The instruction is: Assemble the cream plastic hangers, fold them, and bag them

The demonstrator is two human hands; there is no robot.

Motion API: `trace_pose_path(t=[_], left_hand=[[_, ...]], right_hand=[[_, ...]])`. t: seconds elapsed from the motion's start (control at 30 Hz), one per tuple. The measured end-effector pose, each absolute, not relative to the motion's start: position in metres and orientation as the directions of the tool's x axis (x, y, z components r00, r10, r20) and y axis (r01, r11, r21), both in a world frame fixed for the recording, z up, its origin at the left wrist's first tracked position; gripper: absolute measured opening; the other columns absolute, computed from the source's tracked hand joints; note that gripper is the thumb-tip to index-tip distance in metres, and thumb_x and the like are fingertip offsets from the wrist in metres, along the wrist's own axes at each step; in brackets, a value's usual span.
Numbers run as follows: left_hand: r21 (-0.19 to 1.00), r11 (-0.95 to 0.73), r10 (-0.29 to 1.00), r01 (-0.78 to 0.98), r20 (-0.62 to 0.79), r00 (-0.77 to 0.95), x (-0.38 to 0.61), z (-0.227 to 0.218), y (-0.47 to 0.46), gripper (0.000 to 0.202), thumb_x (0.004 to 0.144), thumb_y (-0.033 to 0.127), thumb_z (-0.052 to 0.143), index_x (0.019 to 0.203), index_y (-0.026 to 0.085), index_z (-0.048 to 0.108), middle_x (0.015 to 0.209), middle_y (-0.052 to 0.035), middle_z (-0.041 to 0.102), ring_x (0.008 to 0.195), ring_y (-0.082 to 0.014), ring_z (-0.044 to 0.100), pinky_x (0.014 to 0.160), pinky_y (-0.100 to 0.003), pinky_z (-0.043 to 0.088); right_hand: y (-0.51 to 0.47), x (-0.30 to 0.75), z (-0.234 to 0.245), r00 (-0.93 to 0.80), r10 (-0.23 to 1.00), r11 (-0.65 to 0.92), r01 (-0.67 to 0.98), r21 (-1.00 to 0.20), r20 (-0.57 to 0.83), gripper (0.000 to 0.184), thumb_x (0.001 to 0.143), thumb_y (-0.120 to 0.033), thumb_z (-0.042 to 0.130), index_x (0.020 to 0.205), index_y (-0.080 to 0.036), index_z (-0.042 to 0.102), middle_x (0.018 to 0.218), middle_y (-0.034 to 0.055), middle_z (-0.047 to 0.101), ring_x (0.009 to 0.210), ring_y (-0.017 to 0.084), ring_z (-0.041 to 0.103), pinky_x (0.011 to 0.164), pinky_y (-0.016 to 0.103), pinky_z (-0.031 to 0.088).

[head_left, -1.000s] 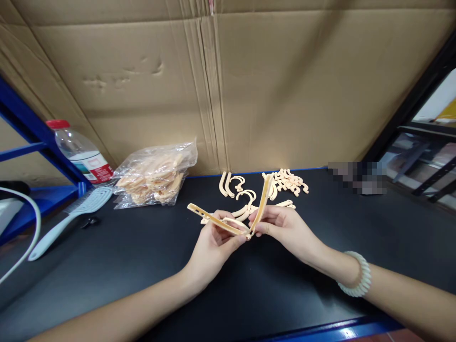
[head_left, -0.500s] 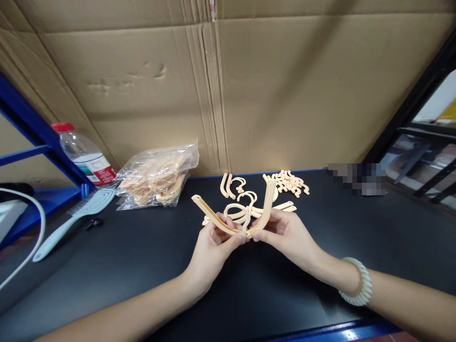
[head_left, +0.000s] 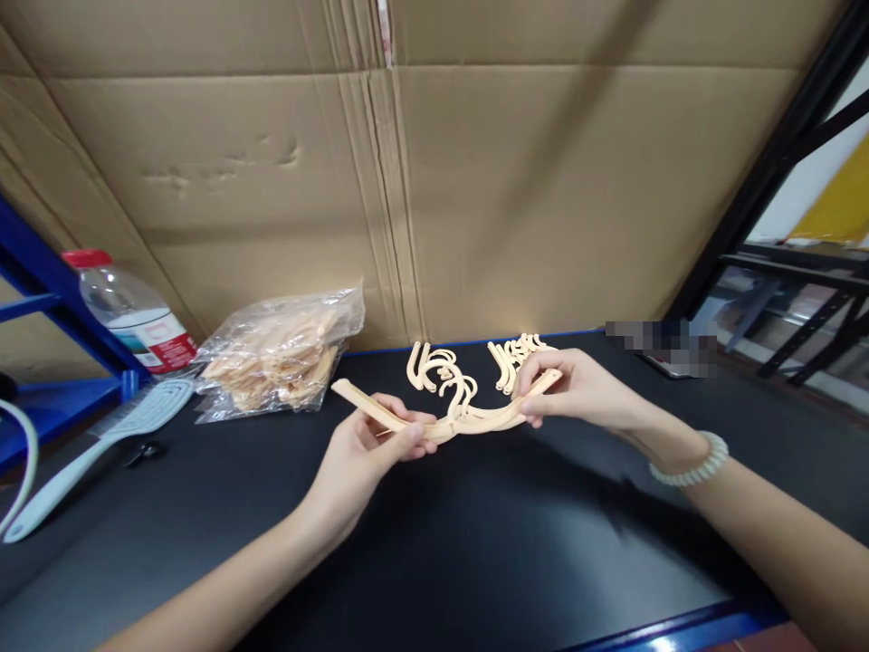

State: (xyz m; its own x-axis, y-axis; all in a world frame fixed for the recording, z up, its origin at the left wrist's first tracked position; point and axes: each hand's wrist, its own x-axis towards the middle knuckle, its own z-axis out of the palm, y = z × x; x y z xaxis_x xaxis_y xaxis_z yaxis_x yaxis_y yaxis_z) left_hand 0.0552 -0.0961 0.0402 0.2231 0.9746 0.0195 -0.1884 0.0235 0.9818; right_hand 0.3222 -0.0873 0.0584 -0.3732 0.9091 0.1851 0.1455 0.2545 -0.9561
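Note:
A peach-coloured plastic folding hanger (head_left: 475, 426) is held up over the table, its two curved arms joined in the middle and spread wide. My left hand (head_left: 370, 448) is closed around the left arm, thumb on top near the joint. My right hand (head_left: 577, 389) pinches the right arm close to its outer end. Behind the joint, curved hook pieces (head_left: 458, 385) show; whether any belongs to the held hanger I cannot tell. Loose curved arm pieces (head_left: 415, 367) lie beyond it on the black table (head_left: 434, 561).
At the left are a clear plastic bag (head_left: 278, 353) of peach pieces, a red-capped bottle (head_left: 136, 312), a pale blue hairbrush (head_left: 101, 453) and a small black object (head_left: 144, 453). More small pieces (head_left: 522, 349) lie behind my right hand. A cardboard wall (head_left: 529, 199) closes the back.
My right hand has slid from the joint out to the right arm's end, and that arm now lies lower and more spread. My left hand has shifted slightly left. The view has moved a little.

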Motion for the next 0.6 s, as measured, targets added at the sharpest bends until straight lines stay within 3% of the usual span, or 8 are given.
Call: trace_pose_path(t=[0.13,0.23,0.33,0.43,0.6], left_hand=[[0.998,-0.030,0.959,-0.064,0.046,0.279,0.036,0.050,-0.073,0.030,0.062,0.025,0.084,0.081,0.014,0.063,0.087,-0.0074,0.074,0.071,-0.0170,0.070,0.070,-0.026,0.056],[0.970,-0.157,0.919,0.188,0.074,0.386,0.022,0.050,-0.056,0.022,0.066,0.030,0.080,0.078,0.016,0.067,0.080,-0.0069,0.073,0.072,-0.0200,0.069,0.065,-0.028,0.053],[0.787,-0.475,0.813,0.393,0.222,0.538,0.013,0.047,-0.046,0.017,0.072,0.034,0.074,0.076,0.018,0.069,0.079,-0.0055,0.070,0.074,-0.0200,0.064,0.066,-0.029,0.050],[0.532,-0.736,0.636,0.419,0.330,0.697,0.011,0.045,-0.042,0.014,0.077,0.031,0.069,0.072,0.020,0.066,0.086,-0.0056,0.068,0.087,-0.0214,0.059,0.076,-0.032,0.048],[0.316,-0.828,0.545,0.463,0.257,0.799,0.013,0.040,-0.046,0.013,0.081,0.028,0.064,0.072,0.020,0.059,0.094,-0.0043,0.063,0.094,-0.0216,0.053,0.084,-0.034,0.043]], right_hand=[[-0.079,0.347,0.067,-0.407,0.880,0.429,0.461,-0.777,0.245,0.018,0.069,-0.032,0.076,0.070,-0.017,0.067,0.068,0.0012,0.067,0.062,0.014,0.061,0.058,0.027,0.046],[-0.077,0.351,0.064,-0.500,0.836,0.524,0.606,-0.599,0.226,0.015,0.073,-0.032,0.074,0.071,-0.019,0.069,0.069,0.0004,0.067,0.065,0.015,0.060,0.062,0.027,0.044],[-0.074,0.350,0.057,-0.560,0.807,0.567,0.650,-0.506,0.185,0.012,0.075,-0.031,0.072,0.073,-0.019,0.069,0.073,0.0013,0.067,0.072,0.016,0.060,0.069,0.029,0.044],[-0.071,0.346,0.051,-0.615,0.765,0.625,0.636,-0.453,0.193,0.011,0.074,-0.029,0.073,0.071,-0.019,0.070,0.080,0.0035,0.066,0.087,0.020,0.059,0.080,0.032,0.043],[-0.069,0.341,0.047,-0.643,0.750,0.645,0.656,-0.391,0.159,0.011,0.072,-0.026,0.076,0.069,-0.018,0.070,0.084,0.0052,0.061,0.086,0.020,0.055,0.078,0.033,0.042]])
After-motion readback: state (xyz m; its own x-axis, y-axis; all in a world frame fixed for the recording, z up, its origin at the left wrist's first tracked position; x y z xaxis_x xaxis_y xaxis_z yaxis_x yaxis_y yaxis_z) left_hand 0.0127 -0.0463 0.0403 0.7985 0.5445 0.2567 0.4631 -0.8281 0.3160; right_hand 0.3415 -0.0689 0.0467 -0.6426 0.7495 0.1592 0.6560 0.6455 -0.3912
